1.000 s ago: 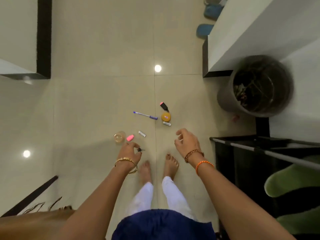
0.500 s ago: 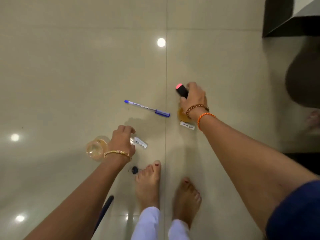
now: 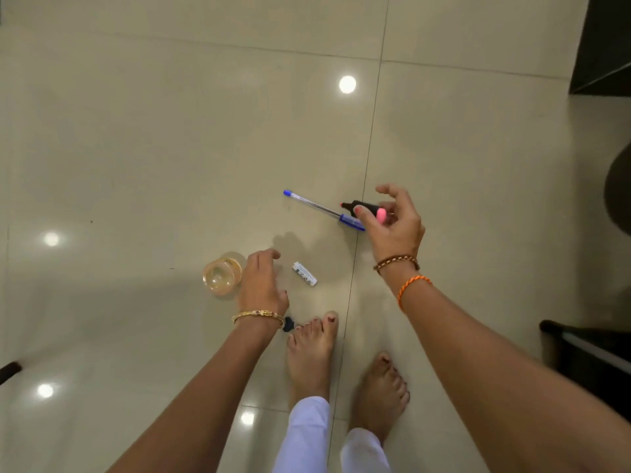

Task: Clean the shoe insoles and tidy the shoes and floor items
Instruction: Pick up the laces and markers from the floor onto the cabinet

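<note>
Two hands work low over the glossy tiled floor (image 3: 170, 148). Wide bare tile lies ahead and to the left; dark furniture edges (image 3: 601, 46) close the upper right corner, and a dark rack (image 3: 587, 353) sits at the right edge.

Right hand (image 3: 392, 223): raised above the floor, palm toward the camera, thumb and fingers pinching a black highlighter (image 3: 363, 208) with a pink end. Index finger is lifted free. Wrist carries a brown band and an orange band.

Left hand (image 3: 261, 285): palm down, fingers loosely curled, holding nothing visible. It hovers just beside a roll of clear tape (image 3: 222, 273) on its left. A small white battery (image 3: 304, 273) lies on the tile to its right, apart from the hand. A small dark item (image 3: 288, 324) sits by the left toes, partly hidden by the wrist.

Blue pen (image 3: 321, 209) lies diagonally on the floor, its cap end passing under the right hand.

Change from half a second ago: the highlighter was being grasped at floor level; it is now lifted and turned. The orange round item and white label near it are no longer in view.
</note>
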